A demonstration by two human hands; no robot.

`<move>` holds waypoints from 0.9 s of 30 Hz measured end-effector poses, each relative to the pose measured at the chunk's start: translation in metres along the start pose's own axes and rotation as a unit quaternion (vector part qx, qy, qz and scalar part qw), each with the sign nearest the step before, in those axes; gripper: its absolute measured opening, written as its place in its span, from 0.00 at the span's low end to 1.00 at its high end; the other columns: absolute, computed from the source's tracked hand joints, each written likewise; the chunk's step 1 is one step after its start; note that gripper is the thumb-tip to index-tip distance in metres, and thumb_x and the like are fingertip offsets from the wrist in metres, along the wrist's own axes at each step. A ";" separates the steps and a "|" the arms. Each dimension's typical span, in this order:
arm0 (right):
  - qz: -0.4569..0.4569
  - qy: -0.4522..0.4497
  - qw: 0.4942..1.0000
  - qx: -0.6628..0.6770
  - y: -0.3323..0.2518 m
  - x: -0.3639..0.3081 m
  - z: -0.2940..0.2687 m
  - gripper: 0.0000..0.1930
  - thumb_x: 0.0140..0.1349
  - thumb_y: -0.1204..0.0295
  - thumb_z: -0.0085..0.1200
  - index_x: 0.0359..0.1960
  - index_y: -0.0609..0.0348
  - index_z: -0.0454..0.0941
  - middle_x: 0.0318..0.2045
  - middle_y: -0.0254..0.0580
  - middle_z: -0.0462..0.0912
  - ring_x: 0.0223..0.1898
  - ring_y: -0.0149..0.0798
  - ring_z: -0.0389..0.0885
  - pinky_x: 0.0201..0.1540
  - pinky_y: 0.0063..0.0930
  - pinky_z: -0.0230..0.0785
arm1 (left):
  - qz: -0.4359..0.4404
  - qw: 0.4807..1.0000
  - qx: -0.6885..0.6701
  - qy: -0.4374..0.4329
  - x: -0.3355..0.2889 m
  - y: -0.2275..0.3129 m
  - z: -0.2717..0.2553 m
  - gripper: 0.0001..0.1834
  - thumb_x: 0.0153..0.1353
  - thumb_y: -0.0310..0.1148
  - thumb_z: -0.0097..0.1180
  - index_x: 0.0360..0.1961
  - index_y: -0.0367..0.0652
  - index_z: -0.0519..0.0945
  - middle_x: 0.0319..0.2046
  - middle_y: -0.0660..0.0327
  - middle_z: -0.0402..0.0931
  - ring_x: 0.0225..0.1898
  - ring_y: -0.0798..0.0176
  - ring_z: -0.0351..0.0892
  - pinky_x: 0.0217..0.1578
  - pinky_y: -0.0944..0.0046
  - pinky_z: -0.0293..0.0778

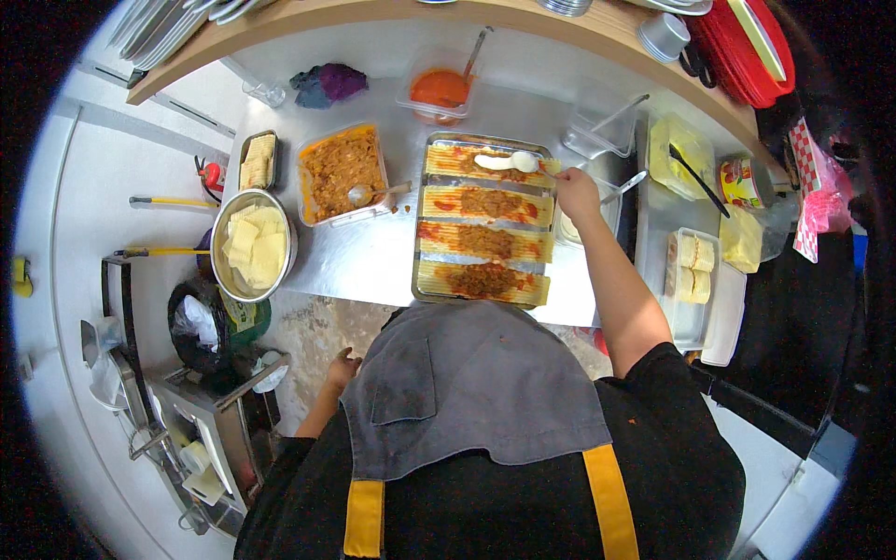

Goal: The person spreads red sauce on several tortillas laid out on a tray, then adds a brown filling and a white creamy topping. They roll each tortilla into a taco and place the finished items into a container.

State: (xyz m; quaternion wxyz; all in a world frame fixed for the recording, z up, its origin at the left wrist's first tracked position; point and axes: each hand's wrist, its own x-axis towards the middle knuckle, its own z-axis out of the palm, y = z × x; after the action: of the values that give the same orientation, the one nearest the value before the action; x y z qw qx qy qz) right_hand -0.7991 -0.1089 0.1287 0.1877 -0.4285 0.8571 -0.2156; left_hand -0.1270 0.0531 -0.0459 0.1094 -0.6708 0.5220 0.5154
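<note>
My right hand [577, 194] grips the handle of a spoon [525, 162] whose bowl rests over the farthest strip in the metal tray [420, 168]. A streak of white sauce [493, 162] lies beside the spoon's bowl on that strip's filling. Four ridged yellow pasta sheets lie crosswise in the tray, each topped with reddish-brown minced filling [485, 280]. Low beside the apron, my left hand [343, 368] hangs away from the table, its visible fingers slightly apart and holding nothing.
Left of the tray stand a tub of minced filling [343, 163] with a spoon and a bowl of pasta sheets [252, 247]. A red sauce tub [440, 91] sits behind. Rightward are a white sauce container [611, 219] and rolled pasta [693, 266]. A shelf [373, 16] overhangs the back.
</note>
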 end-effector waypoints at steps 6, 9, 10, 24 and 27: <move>0.244 -0.082 0.858 0.445 0.028 -0.003 -0.006 0.10 0.69 0.70 0.56 0.48 0.58 0.83 0.20 0.30 0.73 0.16 0.26 0.65 0.16 0.24 0.57 | -0.030 0.998 -0.048 0.007 0.017 0.010 -0.007 0.38 0.69 0.42 0.64 0.74 0.37 0.66 0.56 0.47 0.84 0.57 0.52 0.84 0.58 0.57 0.77; 0.260 -0.098 0.782 0.558 0.027 -0.019 -0.014 0.10 0.71 0.71 0.54 0.50 0.56 0.81 0.19 0.24 0.65 0.13 0.21 0.56 0.14 0.19 0.44 | -0.012 0.999 -0.044 -0.004 0.023 0.004 -0.007 0.38 0.69 0.44 0.63 0.74 0.38 0.66 0.57 0.46 0.84 0.57 0.50 0.84 0.58 0.57 0.77; 0.260 -0.097 0.781 0.560 0.025 -0.024 -0.016 0.10 0.70 0.72 0.54 0.50 0.56 0.81 0.19 0.24 0.65 0.13 0.21 0.56 0.14 0.19 0.44 | -0.025 0.999 -0.043 -0.010 0.024 0.002 -0.007 0.38 0.69 0.45 0.63 0.75 0.38 0.66 0.57 0.46 0.84 0.57 0.50 0.84 0.58 0.57 0.77; -0.219 -0.070 0.962 -0.148 -0.027 -0.080 0.014 0.15 0.66 0.76 0.48 0.52 0.54 0.81 0.43 0.54 0.87 0.45 0.57 0.87 0.47 0.49 0.80 | 0.007 0.998 0.068 0.009 -0.003 0.036 -0.009 0.36 0.71 0.47 0.60 0.73 0.38 0.68 0.55 0.45 0.84 0.58 0.48 0.84 0.58 0.56 0.78; -0.240 -0.071 0.955 -0.161 -0.023 -0.085 0.014 0.15 0.65 0.76 0.49 0.52 0.53 0.81 0.42 0.53 0.87 0.44 0.56 0.87 0.46 0.49 0.80 | 0.006 0.999 0.045 0.016 -0.010 0.035 -0.008 0.35 0.71 0.45 0.61 0.73 0.38 0.68 0.54 0.46 0.85 0.56 0.49 0.85 0.57 0.57 0.78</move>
State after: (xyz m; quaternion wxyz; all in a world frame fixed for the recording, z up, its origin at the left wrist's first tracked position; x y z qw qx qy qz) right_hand -0.7296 -0.0547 0.1409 0.1192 -0.6600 0.7372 -0.0822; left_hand -0.1498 0.0382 -0.0211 0.1278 -0.6705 0.5502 0.4810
